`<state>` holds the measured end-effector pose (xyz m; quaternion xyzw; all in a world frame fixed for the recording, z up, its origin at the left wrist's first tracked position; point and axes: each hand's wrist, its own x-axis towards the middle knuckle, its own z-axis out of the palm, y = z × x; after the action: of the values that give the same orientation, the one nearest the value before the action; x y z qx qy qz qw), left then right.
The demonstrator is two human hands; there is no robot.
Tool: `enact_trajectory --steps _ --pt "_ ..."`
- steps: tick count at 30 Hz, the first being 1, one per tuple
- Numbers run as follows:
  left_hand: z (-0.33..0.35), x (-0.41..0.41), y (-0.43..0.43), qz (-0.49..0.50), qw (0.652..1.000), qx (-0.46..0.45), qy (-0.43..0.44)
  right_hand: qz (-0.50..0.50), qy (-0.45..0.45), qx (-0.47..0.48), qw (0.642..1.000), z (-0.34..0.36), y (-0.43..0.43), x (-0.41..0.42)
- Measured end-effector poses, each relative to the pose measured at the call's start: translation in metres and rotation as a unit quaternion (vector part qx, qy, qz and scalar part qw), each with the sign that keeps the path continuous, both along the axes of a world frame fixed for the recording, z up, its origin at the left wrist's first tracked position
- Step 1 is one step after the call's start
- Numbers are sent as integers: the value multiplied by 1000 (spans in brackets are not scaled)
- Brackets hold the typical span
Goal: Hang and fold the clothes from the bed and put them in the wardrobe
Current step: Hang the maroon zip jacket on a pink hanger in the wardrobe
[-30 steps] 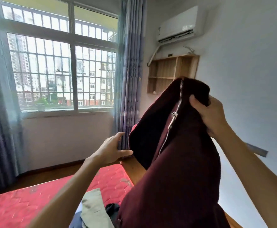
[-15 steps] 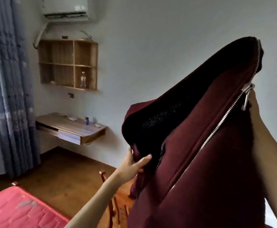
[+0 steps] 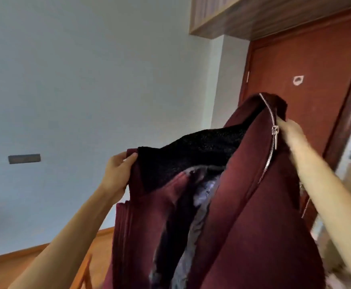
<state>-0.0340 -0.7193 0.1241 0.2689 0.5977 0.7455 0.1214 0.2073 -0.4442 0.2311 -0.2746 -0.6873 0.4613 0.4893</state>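
Note:
A dark red zip jacket [image 3: 243,215] with a black fleecy lining and a silver zipper hangs in the air in front of me, held spread open at the collar. My left hand [image 3: 117,174] grips the left front edge near the collar. My right hand [image 3: 291,132] grips the right collar edge just beside the zipper pull, higher than the left. A grey-purple inner lining shows between the two front panels. The bed and the other clothes are out of view.
A red-brown door [image 3: 305,65] stands behind the jacket at the right. A wooden overhead cabinet [image 3: 243,15] juts out at the top. A pale wall [image 3: 87,80] with a small grey plate [image 3: 24,158] fills the left. Wooden floor [image 3: 14,265] and part of a chair show at lower left.
My view has swung right, from the window and bed past the desk to the door. My left hand has taken hold of the jacket's left edge, spreading it open.

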Motion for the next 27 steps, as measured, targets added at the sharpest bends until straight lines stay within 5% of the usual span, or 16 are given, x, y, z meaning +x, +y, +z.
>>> enact_trajectory --steps 4,11,20,24,27 --pt "28 60 73 -45 999 13 -16 84 21 -71 994 -73 30 88" --pt "38 162 165 -131 989 -1 -63 53 89 -182 978 -140 40 179" --pt "40 289 240 -267 950 17 -159 1 203 -136 970 -121 36 253" --pt "43 324 262 -459 884 38 -80 -53 268 -121 954 -116 35 282" --pt "10 331 281 -530 824 -40 194 -88 356 -126 922 -102 35 306"
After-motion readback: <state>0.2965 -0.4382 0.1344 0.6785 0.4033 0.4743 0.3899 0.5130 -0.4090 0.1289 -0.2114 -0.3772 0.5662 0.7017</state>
